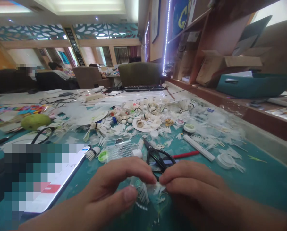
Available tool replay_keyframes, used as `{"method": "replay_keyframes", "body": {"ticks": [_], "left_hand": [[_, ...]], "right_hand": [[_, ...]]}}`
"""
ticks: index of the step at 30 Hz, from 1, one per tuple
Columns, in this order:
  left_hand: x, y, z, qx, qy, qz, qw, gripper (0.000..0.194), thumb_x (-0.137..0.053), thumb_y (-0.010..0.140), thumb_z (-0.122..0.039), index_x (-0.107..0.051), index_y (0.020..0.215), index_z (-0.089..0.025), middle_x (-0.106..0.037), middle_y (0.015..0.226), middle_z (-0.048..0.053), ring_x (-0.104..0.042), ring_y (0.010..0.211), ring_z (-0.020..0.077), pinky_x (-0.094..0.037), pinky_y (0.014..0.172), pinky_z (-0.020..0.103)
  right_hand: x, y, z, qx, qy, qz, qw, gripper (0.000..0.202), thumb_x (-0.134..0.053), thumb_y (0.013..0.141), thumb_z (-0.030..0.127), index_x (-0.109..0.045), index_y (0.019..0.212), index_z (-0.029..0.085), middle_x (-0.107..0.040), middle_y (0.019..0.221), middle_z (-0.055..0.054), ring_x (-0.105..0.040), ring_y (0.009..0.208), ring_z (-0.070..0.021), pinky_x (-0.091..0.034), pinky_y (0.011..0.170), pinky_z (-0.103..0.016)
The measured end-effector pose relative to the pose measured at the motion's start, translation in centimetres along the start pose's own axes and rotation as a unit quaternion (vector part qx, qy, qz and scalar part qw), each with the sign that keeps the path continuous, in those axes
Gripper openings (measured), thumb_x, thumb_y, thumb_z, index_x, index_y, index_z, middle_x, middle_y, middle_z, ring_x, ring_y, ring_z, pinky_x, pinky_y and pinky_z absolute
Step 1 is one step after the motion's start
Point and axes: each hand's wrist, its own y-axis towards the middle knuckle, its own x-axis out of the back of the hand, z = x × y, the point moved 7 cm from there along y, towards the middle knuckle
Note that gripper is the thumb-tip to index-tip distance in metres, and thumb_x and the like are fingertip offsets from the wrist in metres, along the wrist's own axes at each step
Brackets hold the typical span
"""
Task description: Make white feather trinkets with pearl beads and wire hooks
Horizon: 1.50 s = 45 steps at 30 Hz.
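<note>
My left hand [116,183] reaches in from the lower left, its thumb apart from its bent index finger, whose tip meets small white feather pieces [159,188]. My right hand [193,186] comes from the right with fingers pressed together, their tips at the same white pieces; whatever they pinch is too small to make out. Just beyond the fingertips lie black-handled scissors [155,152]. White feather strips [143,194] lie between the hands. Behind them are a clear beaded sheet [119,150] and a red pen-like stick [186,154].
A lit phone [61,173] stands tilted at the left. Shuttlecocks [124,118], feathers and plastic cover the green mat [261,179]. A green fruit [36,122] lies at the left, a white bar [198,147] at the right. A teal bin [254,85] sits on the right shelf. People sit far back.
</note>
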Motion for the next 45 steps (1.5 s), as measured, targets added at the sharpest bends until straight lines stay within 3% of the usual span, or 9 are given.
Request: {"method": "replay_keyframes", "body": {"ticks": [6, 13, 21, 24, 28, 32, 36, 40, 45], "left_hand": [[-1.1, 0.2, 1.4, 0.063, -0.11, 0.067, 0.99, 0.03, -0.058, 0.103, -0.048, -0.077, 0.117, -0.028, -0.074, 0.106, 0.004, -0.069, 0.102, 0.0221, -0.052, 0.094, 0.031], [-1.5, 0.0, 3.8, 0.137, -0.291, 0.027, 0.947, 0.026, -0.065, 0.099, -0.044, -0.081, 0.106, -0.025, -0.079, 0.103, 0.007, -0.071, 0.101, 0.0249, -0.052, 0.096, 0.035], [-1.7, 0.4, 3.9, 0.102, -0.354, 0.006, 0.93, 0.028, -0.067, 0.098, -0.041, -0.082, 0.111, -0.022, -0.079, 0.112, 0.011, -0.072, 0.107, 0.0278, -0.054, 0.1, 0.039], [-1.4, 0.5, 3.2, 0.063, -0.334, -0.005, 0.94, 0.026, -0.068, 0.097, -0.042, -0.082, 0.11, -0.024, -0.076, 0.122, 0.011, -0.07, 0.116, 0.0295, -0.052, 0.105, 0.042], [-1.1, 0.4, 2.4, 0.045, -0.259, -0.016, 0.965, 0.028, -0.071, 0.096, -0.044, -0.08, 0.117, -0.029, -0.071, 0.133, 0.011, -0.067, 0.122, 0.0334, -0.05, 0.11, 0.05], [-0.4, 0.4, 1.7, 0.016, -0.125, -0.04, 0.991, 0.023, -0.068, 0.098, -0.039, -0.08, 0.117, -0.036, -0.074, 0.13, 0.007, -0.066, 0.126, 0.031, -0.049, 0.112, 0.046], [-0.5, 0.7, 0.7, -0.005, -0.04, -0.029, 0.999, 0.027, -0.068, 0.097, -0.029, -0.079, 0.121, -0.037, -0.078, 0.125, 0.004, -0.069, 0.12, 0.0272, -0.051, 0.109, 0.039], [-0.6, 1.0, 0.8, 0.011, -0.07, -0.023, 0.997, 0.029, -0.068, 0.096, -0.026, -0.081, 0.119, -0.038, -0.081, 0.118, 0.003, -0.073, 0.112, 0.0254, -0.055, 0.1, 0.036], [-0.7, 0.2, 4.8, 0.156, -0.234, -0.045, 0.958, 0.025, -0.077, 0.09, -0.042, -0.084, 0.112, -0.034, -0.084, 0.109, 0.005, -0.075, 0.105, 0.0255, -0.055, 0.093, 0.033]], "right_hand": [[0.0, -0.1, 0.0, 0.006, -0.009, 0.002, 1.0, 0.025, -0.049, 0.11, 0.021, -0.069, 0.097, 0.015, -0.08, 0.091, -0.006, -0.075, 0.083, -0.0107, -0.058, 0.08, -0.019], [-0.1, -0.3, -0.6, -0.007, -0.012, 0.024, 1.0, 0.013, -0.057, 0.105, 0.017, -0.067, 0.098, 0.018, -0.081, 0.093, -0.007, -0.076, 0.082, -0.0136, -0.059, 0.076, -0.021], [-1.2, -0.8, -1.0, -0.008, 0.04, 0.038, 0.998, 0.011, -0.058, 0.101, 0.013, -0.065, 0.107, 0.018, -0.08, 0.091, -0.007, -0.075, 0.079, -0.0157, -0.058, 0.071, -0.022], [-1.5, -1.4, -1.7, -0.065, 0.062, 0.022, 0.996, 0.014, -0.061, 0.097, 0.014, -0.063, 0.108, 0.022, -0.079, 0.086, -0.004, -0.074, 0.07, -0.0152, -0.058, 0.063, -0.022], [-1.6, -2.2, -3.3, -0.189, 0.102, -0.017, 0.977, 0.008, -0.069, 0.094, 0.017, -0.062, 0.094, 0.022, -0.074, 0.074, 0.0, -0.068, 0.058, -0.0116, -0.052, 0.052, -0.018], [-2.4, -2.9, -4.4, -0.293, 0.207, -0.002, 0.933, 0.013, -0.068, 0.096, 0.026, -0.063, 0.087, 0.02, -0.067, 0.066, 0.001, -0.062, 0.051, -0.0109, -0.047, 0.045, -0.019], [-2.9, -2.7, -4.3, -0.316, 0.257, 0.021, 0.913, 0.008, -0.069, 0.093, 0.021, -0.064, 0.087, 0.02, -0.067, 0.064, 0.002, -0.061, 0.049, -0.0099, -0.046, 0.045, -0.018], [-2.9, -2.5, -4.2, -0.314, 0.268, 0.026, 0.91, 0.004, -0.068, 0.091, 0.017, -0.066, 0.089, 0.02, -0.068, 0.067, 0.002, -0.059, 0.05, -0.0093, -0.047, 0.046, -0.018], [-3.5, -2.8, -4.5, -0.343, 0.31, 0.045, 0.886, 0.005, -0.07, 0.092, 0.02, -0.065, 0.093, 0.02, -0.068, 0.072, 0.001, -0.059, 0.057, -0.0092, -0.048, 0.052, -0.018]]}}
